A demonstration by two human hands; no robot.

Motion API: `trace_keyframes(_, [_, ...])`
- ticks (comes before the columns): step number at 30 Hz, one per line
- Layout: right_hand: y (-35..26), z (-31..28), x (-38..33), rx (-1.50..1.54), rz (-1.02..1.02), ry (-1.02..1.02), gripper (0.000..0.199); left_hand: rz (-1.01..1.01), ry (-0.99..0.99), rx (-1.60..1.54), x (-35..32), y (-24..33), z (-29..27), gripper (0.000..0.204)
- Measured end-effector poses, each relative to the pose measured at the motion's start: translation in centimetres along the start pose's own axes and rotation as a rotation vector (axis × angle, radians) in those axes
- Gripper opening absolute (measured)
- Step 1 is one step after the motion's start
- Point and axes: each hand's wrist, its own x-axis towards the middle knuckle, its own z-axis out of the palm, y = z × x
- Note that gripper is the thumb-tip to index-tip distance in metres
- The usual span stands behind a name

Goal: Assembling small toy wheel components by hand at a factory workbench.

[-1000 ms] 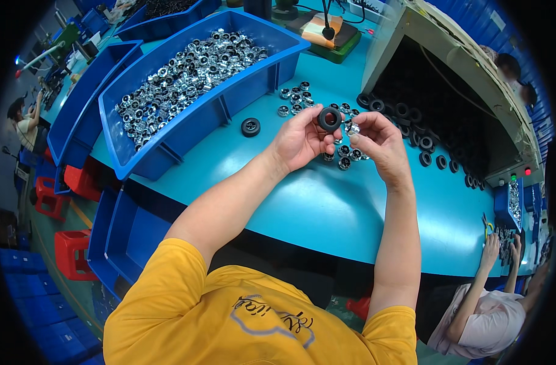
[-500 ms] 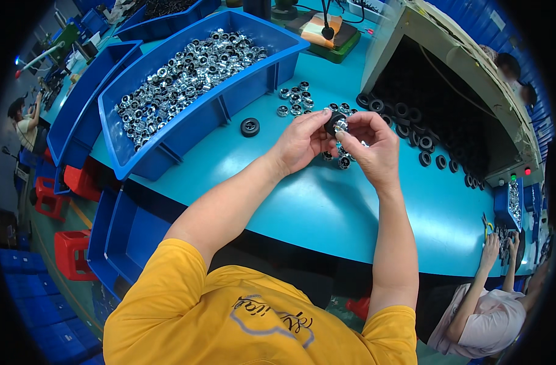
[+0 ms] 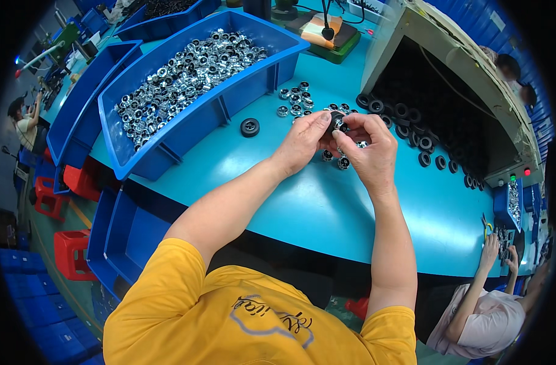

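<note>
Above the turquoise table, my left hand [image 3: 301,144] pinches a small black toy tyre [image 3: 334,119] between thumb and fingers. From the other side, my right hand [image 3: 373,155] grips a shiny chrome wheel hub [image 3: 341,126] with thumb and fingertips. The hub sits against the tyre's opening; how deep it goes in is hidden by my fingers. Loose chrome hubs [image 3: 295,100] lie behind my hands, and a few more [image 3: 343,163] show beneath them. A tyre with a hub in it [image 3: 250,127] lies left of my left hand.
A blue bin [image 3: 199,115] full of chrome hubs stands at the left. Black tyres [image 3: 425,142] spill from a grey-framed opening [image 3: 375,67] at the right. Farther right, a co-worker's hands [image 3: 489,250] work near pliers [image 3: 486,226]. Red stools [image 3: 73,254] stand on the floor.
My hands have turned the tyre and hub slightly, and the hub looks closer into the tyre. My right fingers have shifted a little around it.
</note>
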Motion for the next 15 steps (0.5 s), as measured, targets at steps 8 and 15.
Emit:
trace_keyframes(8, [0.7,-0.2,0.3,0.237,0.076,0.031,0.028,-0.061,0.079,-0.243,0.0,0.8,0.3,0.040])
trace_keyframes(15, [1.3,-0.3,0.1,0.240,0.167,0.030,0.020,-0.100,0.058,-0.349,0.1,0.9,0.1,0.043])
